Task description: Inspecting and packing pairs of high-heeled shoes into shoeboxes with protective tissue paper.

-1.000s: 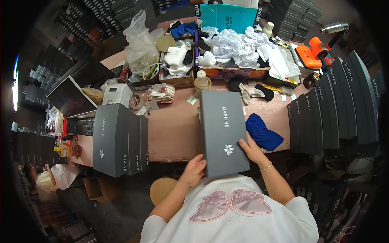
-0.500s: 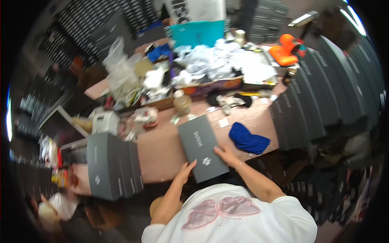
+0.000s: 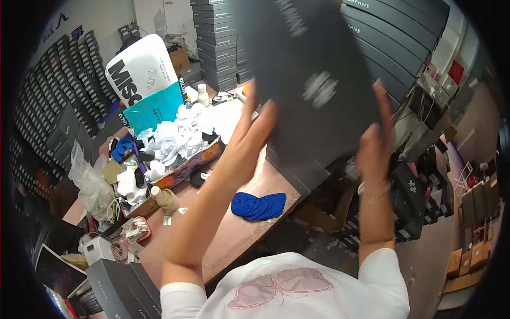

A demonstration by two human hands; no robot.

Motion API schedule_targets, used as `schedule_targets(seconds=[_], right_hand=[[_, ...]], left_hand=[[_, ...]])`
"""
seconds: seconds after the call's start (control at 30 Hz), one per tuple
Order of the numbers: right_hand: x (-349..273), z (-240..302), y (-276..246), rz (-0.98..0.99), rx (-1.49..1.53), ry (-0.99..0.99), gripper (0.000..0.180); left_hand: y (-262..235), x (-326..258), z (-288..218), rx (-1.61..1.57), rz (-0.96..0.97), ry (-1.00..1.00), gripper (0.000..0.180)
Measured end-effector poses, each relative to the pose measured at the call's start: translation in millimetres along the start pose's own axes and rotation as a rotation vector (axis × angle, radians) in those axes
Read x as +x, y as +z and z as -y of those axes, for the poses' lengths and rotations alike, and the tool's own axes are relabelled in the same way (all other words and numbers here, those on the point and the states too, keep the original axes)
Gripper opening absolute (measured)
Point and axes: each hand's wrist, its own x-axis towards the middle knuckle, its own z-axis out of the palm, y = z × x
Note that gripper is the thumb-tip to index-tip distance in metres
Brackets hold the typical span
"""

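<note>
A dark grey shoebox (image 3: 313, 122) with a pale flower mark is raised in front of me, slightly blurred. My left hand (image 3: 254, 130) presses against its left side, and my right hand (image 3: 375, 146) grips the right side, fingers along the edge. Below the box, a crumpled blue cloth (image 3: 258, 206) lies on the pinkish table (image 3: 226, 239). Behind the raised box rise stacked dark grey boxes (image 3: 393, 45), partly hidden by it.
Crumpled white paper (image 3: 183, 127) fills an open carton on the table, with a cream bottle (image 3: 166, 199) beside it. More grey boxes (image 3: 119, 290) stand at the near left. Cartons and dark boxes (image 3: 409, 199) crowd the floor at right.
Both hands have lifted the shoebox from above the table's front edge up and to the right, toward the stacked boxes. The view has turned to the right.
</note>
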Motion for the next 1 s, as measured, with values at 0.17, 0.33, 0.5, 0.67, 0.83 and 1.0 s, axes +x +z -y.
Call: schedule_targets(seconds=[0.17, 0.33, 0.5, 0.67, 0.83, 1.0], right_hand=[[125.1, -85.9, -122.5, -0.039, 0.065, 0.444, 0.053], [62.4, -92.6, -78.7, -0.428, -0.114, 0.088, 0.032], [-101.8, -63.9, 28.5, 0.095, 0.318, 0.524, 0.028], [-219.0, 0.1, 171.5, 0.807, 0.749, 0.947, 0.029], [-222.3, 102.4, 221.3, 1.639, 0.691, 0.168, 0.046], [-295.7, 85.5, 250.4, 1.663, 0.826, 0.613, 0.050]], left_hand=[[44.0, 23.8, -13.1, 0.218, 0.285, -0.041, 0.063], [-62.4, -119.0, -5.9, 0.688, -0.079, 0.055, 0.056], [-160.8, -387.7, -132.8, 2.175, -1.237, -0.304, 0.059], [-192.1, -613.1, -207.6, 1.717, -1.403, -1.725, 0.085], [-159.4, -620.3, -194.1, 0.567, -1.612, -0.811, 0.060], [-133.5, -565.0, -77.7, 0.262, -1.577, -0.213, 0.065]])
